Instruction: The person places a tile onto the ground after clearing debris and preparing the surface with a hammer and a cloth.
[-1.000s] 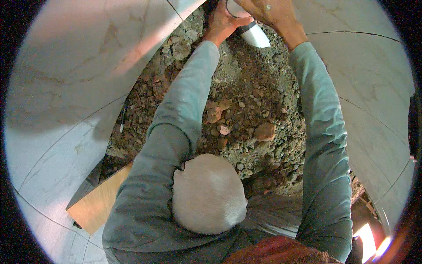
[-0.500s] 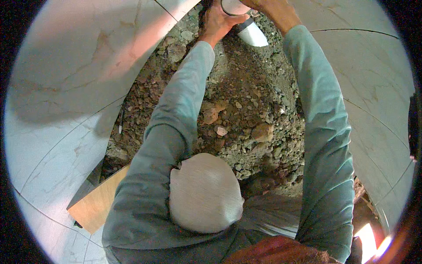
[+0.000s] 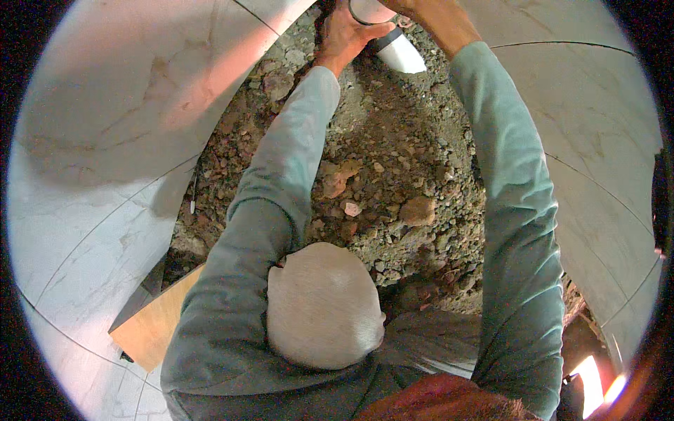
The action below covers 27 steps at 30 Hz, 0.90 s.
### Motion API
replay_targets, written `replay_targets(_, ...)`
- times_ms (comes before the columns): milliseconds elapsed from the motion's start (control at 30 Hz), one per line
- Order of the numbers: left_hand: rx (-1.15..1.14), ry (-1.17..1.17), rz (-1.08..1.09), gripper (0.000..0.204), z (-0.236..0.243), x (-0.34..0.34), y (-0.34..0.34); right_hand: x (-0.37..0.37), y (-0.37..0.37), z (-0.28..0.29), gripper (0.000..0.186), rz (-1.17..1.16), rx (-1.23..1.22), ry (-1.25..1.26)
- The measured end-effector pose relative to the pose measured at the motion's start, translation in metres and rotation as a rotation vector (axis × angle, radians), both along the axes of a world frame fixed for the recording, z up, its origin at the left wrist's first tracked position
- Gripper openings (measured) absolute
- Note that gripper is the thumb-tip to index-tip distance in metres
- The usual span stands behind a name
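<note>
At the top centre, my left hand (image 3: 340, 38) is wrapped around a short round white pipe end or fitting (image 3: 372, 10). My right hand (image 3: 439, 21) reaches to the same fitting from the right; its fingers run off the top edge, so their grip is hidden. Just below the fitting, a white pipe piece with a dark band (image 3: 400, 55) lies slanted on the rubble-strewn dirt (image 3: 390, 126). Between my forearms, near the bottom, is a pale beige rounded shape (image 3: 323, 305), apparently my knee.
Large veined pale tiles (image 3: 105, 126) (image 3: 583, 119) border the dirt pit on both sides. A wooden board (image 3: 154, 316) slopes at the lower left, and a thin white-ended object (image 3: 192, 205) lies by the left tile edge. Stones (image 3: 418, 210) are scattered through the pit.
Both hands and the fitting have shifted slightly up and to the left in the picture. My right forearm rose early in this span, and my left hand stays wrapped on the fitting.
</note>
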State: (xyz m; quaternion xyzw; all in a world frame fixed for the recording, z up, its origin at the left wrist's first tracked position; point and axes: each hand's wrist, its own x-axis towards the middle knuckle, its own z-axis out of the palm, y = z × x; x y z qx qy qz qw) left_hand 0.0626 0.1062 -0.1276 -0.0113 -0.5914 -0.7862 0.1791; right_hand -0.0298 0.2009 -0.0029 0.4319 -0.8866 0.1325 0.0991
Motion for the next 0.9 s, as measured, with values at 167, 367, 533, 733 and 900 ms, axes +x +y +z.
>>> replay_targets(167, 0.304, 0.004, -0.158, 0.098, -0.008, 0.002, 0.001, 0.019, 0.006, 0.002, 0.031, 0.005, -0.041, 0.009)
replay_targets(367, 0.222, 0.015, -0.159, 0.101, -0.016, -0.005, -0.006, 0.009, -0.005, 0.012, 0.032, 0.023, -0.055, 0.028)
replay_targets(533, 0.176, -0.075, -0.015, 0.097, 0.004, 0.003, 0.004, 0.016, 0.005, 0.009, 0.029, -0.005, -0.035, 0.039)
replay_targets(733, 0.415, -0.237, -0.112, 0.094, -0.058, -0.005, -0.015, 0.022, -0.001, 0.011, 0.037, -0.01, 0.08, 0.044)
replay_targets(900, -0.311, -0.146, 0.119, 0.08, -0.082, -0.007, -0.013, 0.036, 0.012, 0.024, 0.04, 0.04, 0.025, 0.007)
